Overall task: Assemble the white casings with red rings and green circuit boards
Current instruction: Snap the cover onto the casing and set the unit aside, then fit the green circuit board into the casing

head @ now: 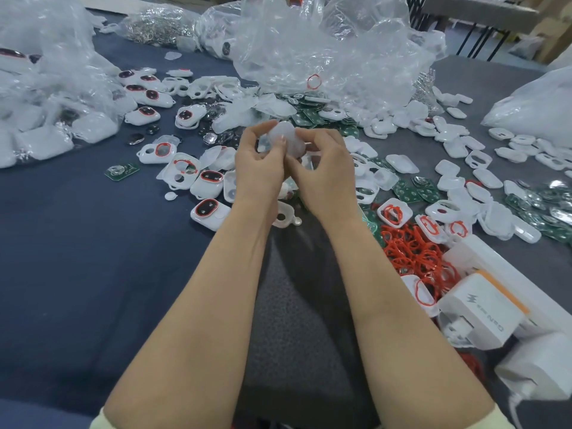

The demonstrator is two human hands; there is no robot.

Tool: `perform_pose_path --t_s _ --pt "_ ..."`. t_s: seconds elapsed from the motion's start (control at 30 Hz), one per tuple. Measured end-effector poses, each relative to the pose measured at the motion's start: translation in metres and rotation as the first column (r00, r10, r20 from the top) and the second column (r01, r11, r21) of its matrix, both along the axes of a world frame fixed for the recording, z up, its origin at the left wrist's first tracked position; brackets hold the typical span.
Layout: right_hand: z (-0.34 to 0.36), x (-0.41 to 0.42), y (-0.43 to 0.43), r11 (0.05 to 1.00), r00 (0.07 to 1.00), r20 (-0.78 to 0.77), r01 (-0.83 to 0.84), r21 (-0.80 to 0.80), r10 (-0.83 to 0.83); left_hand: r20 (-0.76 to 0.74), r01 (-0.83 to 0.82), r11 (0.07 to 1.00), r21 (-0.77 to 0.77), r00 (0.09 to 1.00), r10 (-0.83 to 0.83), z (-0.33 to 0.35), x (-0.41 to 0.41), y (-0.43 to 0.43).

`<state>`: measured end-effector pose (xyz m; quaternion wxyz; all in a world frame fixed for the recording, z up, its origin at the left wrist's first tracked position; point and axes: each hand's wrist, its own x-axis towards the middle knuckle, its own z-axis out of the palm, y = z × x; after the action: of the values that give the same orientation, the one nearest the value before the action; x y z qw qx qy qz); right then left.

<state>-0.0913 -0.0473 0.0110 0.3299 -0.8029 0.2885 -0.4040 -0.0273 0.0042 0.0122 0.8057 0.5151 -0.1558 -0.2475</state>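
White casing (286, 138) blurred, details unreadable; plastic bag (538, 103) cut off right.

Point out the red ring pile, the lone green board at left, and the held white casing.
red ring pile (411, 255): head view, middle of heap.
green board (130, 170): head view, its right part.
white casing (288, 136): head view, upper half.

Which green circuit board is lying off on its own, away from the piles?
The green circuit board on the blue cloth left of the left hand; the other boards lie heaped among white casings centre and right.
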Motion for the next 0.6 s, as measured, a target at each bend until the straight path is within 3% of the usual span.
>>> perform_pose_path --t_s 0.1,0.2,0.37,0.47,0.6 --pt "0.004 -0.01 -0.01 0.945 0.992 0.11 -0.099 0.311 0.068 0.096 0.072 0.997 -0.024 0.993 -0.069 -0.001 0.001 0.001" --pt "0.004 -0.016 -0.015 0.784 0.959 0.261 -0.246 0.57 0.111 0.224 0.141 0.989 0.03 0.964 -0.145 -0.002 -0.001 0.0" --pt "0.004 -0.018 -0.022 0.652 0.908 0.413 -0.356 0.67 0.071 0.139 0.258 0.966 0.003 0.957 -0.256 -0.003 0.0 0.0" --pt "0.003 -0.016 -0.022 0.65 0.908 0.418 -0.338 0.681 0.033 0.129 0.28 0.959 0.052 0.95 -0.285 -0.003 -0.003 0.0" --pt "-0.002 -0.01 -0.017 0.695 0.929 0.369 -0.254 0.673 -0.017 0.228 0.189 0.966 0.175 0.947 -0.227 -0.004 -0.004 -0.002"
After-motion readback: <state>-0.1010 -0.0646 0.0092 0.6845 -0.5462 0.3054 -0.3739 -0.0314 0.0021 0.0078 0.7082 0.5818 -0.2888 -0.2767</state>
